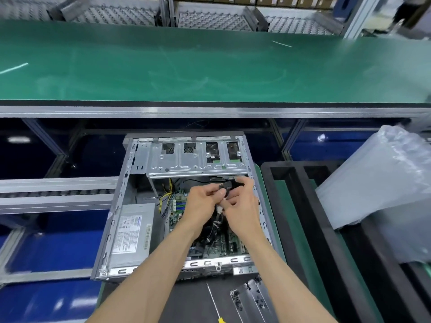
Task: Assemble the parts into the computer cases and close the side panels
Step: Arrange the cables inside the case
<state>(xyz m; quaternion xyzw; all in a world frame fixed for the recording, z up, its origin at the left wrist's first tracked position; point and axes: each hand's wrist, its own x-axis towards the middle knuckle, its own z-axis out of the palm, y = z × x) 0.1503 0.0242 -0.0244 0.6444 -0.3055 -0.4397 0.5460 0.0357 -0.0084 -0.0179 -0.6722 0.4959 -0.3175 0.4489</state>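
Open computer case (130, 173) lying on its side at the near edge of the bench, side panel off, insides showing. Both hands deep over the motherboard (179, 206), right beneath the silver drive cage (196, 157). Left hand (200, 201) curled, thumb and fingers pinching a black cable connector (227, 186); right hand (240, 203) curled too, fingertips closed on the same bundle just below, by a small white plug (219, 209). Hands nearly touching, working the one harness together. Exact grip of the right fingers on the white plug: hard to tell, partly hidden.

Step in hand, by the look of it: cabling, sorting or mating a drive lead before it goes to its socket. Power supply (130, 229) seated at the left of the case, yellow wires (166, 197) trailing toward the board.

Next move likely calling for a clean line-up of connector to socket, then a straight push, no twisting, slack tucked clear of the cage. Panel closing still ahead: a grey metal plate (250, 299) lying on the mat just in front of the case, a yellow-handled screwdriver (215, 306) beside it. Green conveyor belt (210, 66) running beyond, black foam tray (293, 206) and clear plastic bag (377, 187) off to the right.
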